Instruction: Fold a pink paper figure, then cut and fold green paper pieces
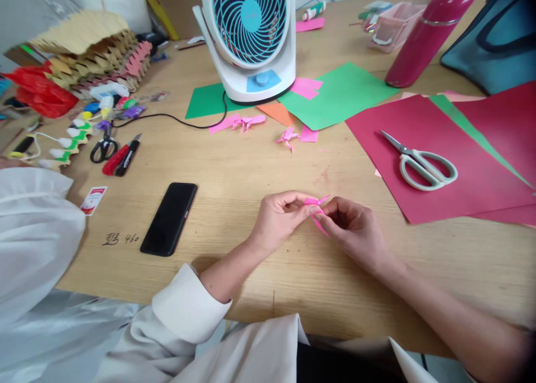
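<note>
Between my two hands is a small piece of folded pink paper (321,226), with narrow strips sticking out of it. My left hand (281,215) pinches it between thumb and fingers from the left. From the other side, my right hand (355,229) grips it with thumb and forefinger. Both hands are just above the wooden table (234,176). Beyond them lie two finished-looking pink paper figures with thin legs, one pink figure (287,138) nearer and another pink figure (247,123) by the fan. White-handled scissors (422,162) rest on red paper (372,143) to the right.
A white fan (255,42) stands at the back, its black cord (176,119) running left. Green paper (339,95) lies beside it. A magenta bottle (433,34) is back right. Left are a black phone (170,218), a utility knife (122,157) and another person's white sleeve (37,226).
</note>
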The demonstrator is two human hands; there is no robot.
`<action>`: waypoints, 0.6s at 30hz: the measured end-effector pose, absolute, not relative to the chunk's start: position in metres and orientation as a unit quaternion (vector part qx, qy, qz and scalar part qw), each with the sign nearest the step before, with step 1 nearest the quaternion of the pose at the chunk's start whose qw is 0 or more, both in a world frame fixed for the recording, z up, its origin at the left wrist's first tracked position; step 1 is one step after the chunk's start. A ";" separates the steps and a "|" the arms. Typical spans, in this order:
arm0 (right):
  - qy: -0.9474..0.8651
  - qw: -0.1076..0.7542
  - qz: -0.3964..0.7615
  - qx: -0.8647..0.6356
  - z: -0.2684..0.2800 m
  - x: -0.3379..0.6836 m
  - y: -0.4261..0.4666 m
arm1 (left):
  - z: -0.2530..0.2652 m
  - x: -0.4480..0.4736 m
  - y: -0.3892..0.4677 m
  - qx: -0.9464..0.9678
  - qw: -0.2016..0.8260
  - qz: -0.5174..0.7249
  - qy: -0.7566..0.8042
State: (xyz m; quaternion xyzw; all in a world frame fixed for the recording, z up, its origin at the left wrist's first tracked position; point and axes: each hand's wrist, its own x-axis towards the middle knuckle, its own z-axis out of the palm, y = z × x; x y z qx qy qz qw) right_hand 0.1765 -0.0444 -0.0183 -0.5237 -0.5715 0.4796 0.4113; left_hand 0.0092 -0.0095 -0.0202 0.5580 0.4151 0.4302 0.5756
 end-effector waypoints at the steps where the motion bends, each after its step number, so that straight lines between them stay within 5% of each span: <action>1: -0.571 0.411 0.484 -0.520 -0.017 0.178 -0.044 | -0.020 0.008 -0.009 0.557 0.576 0.427 0.418; 18: -0.475 0.467 0.564 -0.488 -0.014 0.183 -0.038 | -0.019 0.006 -0.004 0.457 0.718 0.368 0.374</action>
